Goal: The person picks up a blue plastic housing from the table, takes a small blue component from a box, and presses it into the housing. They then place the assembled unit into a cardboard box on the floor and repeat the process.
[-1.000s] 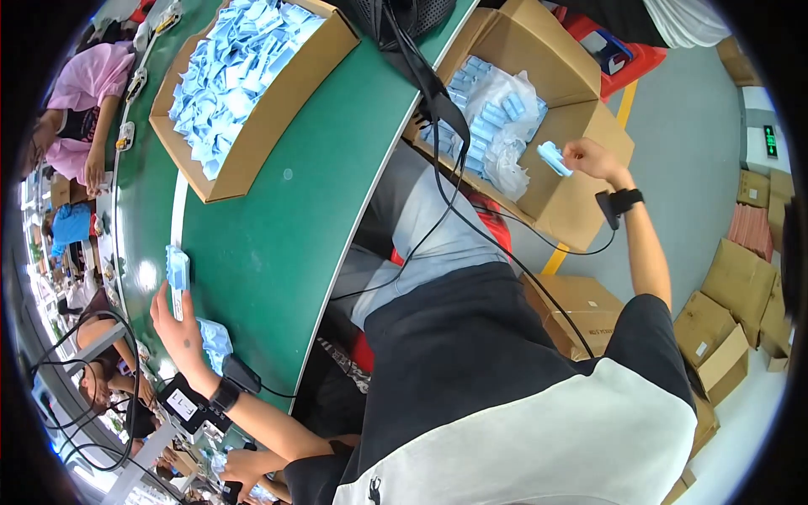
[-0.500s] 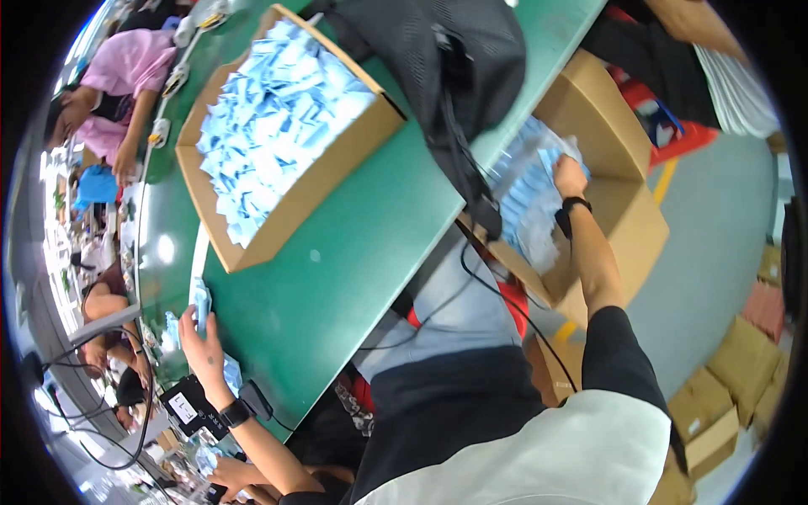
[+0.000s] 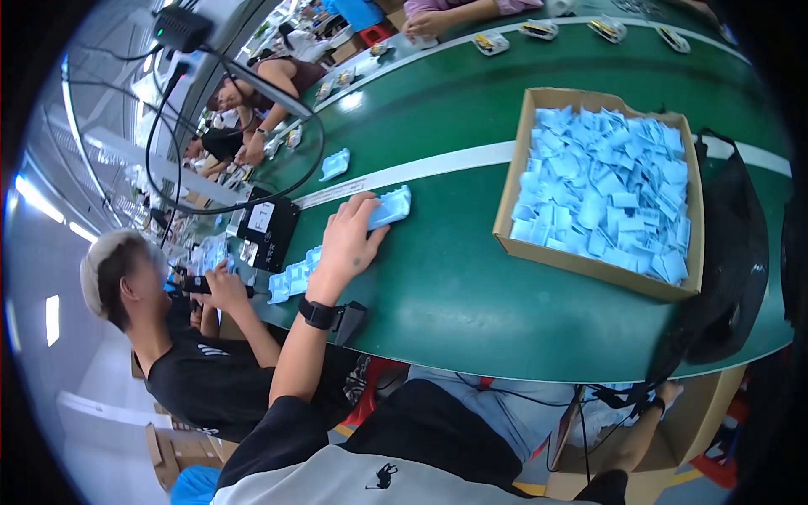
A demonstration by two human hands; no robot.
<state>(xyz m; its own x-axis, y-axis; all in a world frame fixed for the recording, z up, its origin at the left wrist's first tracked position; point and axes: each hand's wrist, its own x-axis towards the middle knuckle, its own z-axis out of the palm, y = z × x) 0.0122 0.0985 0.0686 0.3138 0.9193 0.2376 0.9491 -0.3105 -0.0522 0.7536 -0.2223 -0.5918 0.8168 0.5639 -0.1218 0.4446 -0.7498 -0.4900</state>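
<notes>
My left hand (image 3: 349,244) lies on the green table (image 3: 454,278), fingers resting on a light blue plastic tray (image 3: 389,207) by the white stripe. More light blue trays (image 3: 293,276) lie just left of that hand, near a black device (image 3: 268,229). My right hand (image 3: 667,393) is down below the table edge at the lower right, reaching into a cardboard box (image 3: 640,459) on the floor; its fingers are too small to read. A wide cardboard box (image 3: 513,194) full of small light blue packets (image 3: 610,185) stands on the table to the right.
A person in a black shirt (image 3: 202,370) sits close at my left, handling something small. Other people (image 3: 261,93) work along the far side. One light blue tray (image 3: 334,163) lies further up the table. A black bag (image 3: 732,269) hangs at the right edge. Cables hang overhead.
The view has swung left toward the table. My left hand has slid to the blue tray by the stripe. My right hand has dropped low into the floor box.
</notes>
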